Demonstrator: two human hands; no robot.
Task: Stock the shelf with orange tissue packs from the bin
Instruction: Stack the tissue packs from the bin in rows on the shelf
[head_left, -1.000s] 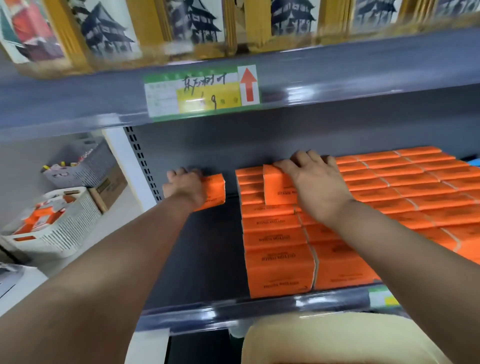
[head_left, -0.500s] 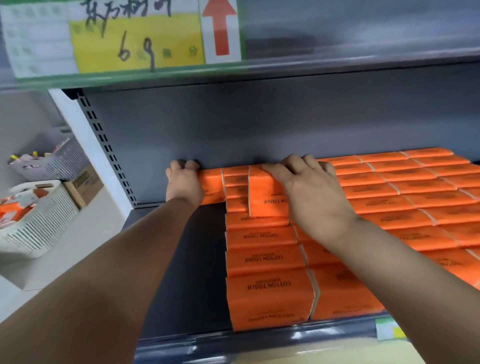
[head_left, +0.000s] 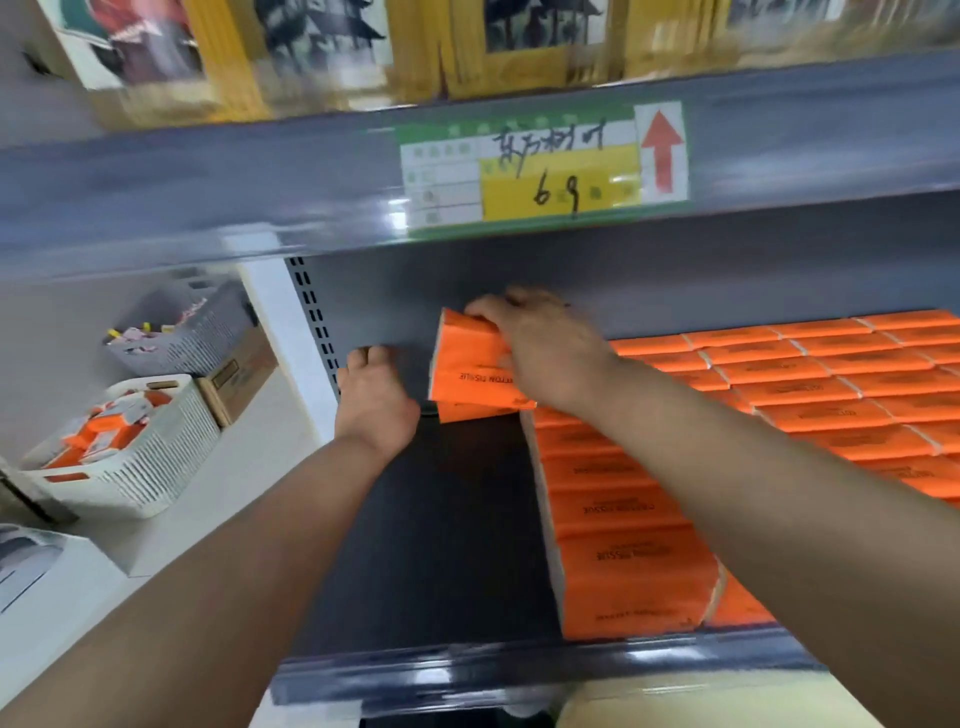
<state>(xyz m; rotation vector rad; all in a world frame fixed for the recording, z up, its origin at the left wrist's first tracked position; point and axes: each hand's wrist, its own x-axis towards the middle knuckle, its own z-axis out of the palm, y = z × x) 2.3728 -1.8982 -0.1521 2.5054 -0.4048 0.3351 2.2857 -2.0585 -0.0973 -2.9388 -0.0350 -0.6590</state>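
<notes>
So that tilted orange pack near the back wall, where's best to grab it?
Across its raised far end, from above and the right, as the right hand does on the tilted pack. That end stands free, while the near end seems to rest on a lower pack.

orange tissue packs (head_left: 623, 519) in smooth glossy plastic film, shelf (head_left: 441, 545) deck of matt grey metal, glossy plastic front strip (head_left: 467, 670), white plastic lattice bin (head_left: 156, 457), paper price label (head_left: 540, 171), cardboard box (head_left: 239, 379)
</notes>
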